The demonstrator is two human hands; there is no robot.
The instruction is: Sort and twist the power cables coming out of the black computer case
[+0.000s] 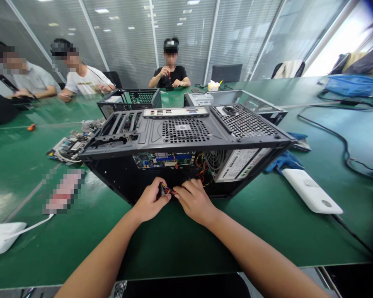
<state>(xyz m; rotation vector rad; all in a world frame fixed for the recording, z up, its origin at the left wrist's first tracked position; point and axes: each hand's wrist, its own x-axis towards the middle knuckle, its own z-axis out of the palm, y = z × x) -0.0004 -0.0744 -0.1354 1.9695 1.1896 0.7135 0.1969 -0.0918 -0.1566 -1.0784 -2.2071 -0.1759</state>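
Note:
A black computer case (149, 142) lies in front of me with its open side facing me. At that opening, a bundle of coloured cables (168, 190) runs between my two hands. My left hand (151, 200) is closed around its left end, beside a dark piece that my fingers partly hide. Fingers of my right hand (195, 200) pinch the same bundle a little to the right. Inside the case a green motherboard (149, 160) shows at the upper left. The power supply (236, 165), with a white label and a fan, sits at the right, red and yellow wires near it.
Two more cases, one black (130, 97) and one silver (236, 96), stand behind. Loose circuit boards (73, 145) lie left. A white power bank (311, 190), blue cloth (282, 161) and black cables (335, 132) are on the right. Several people sit across the green table (90, 240).

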